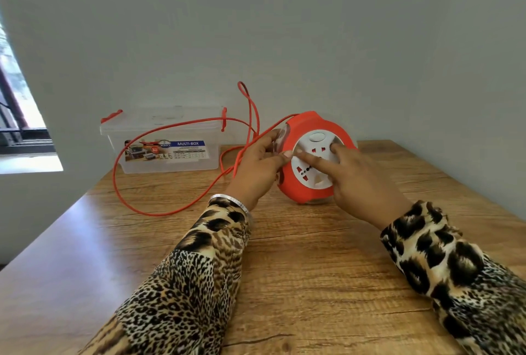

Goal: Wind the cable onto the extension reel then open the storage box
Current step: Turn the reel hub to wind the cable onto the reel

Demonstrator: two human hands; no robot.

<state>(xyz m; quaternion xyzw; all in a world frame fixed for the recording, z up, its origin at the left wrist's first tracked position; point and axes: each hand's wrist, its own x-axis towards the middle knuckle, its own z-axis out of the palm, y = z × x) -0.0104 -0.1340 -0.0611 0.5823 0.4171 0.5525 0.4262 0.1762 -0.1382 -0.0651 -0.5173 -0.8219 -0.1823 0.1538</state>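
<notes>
A round red extension reel [296, 181] with a white socket face stands tilted on the wooden table [299, 255] near the wall. My left hand [257, 168] grips the reel's left edge, thumb on the white face. My right hand [355, 181] rests on the white face with two fingers spread across it. A long red cable [125, 181] leaves the reel's left side, loops over the table and rises against the wall. A clear plastic storage box [162, 144] with red latches stands shut at the back left, a cable loop draped in front of it.
A grey wall runs right behind the reel and box. A window [17, 115] opens at the far left. The table's left edge falls away diagonally below the box. Both sleeves are leopard print.
</notes>
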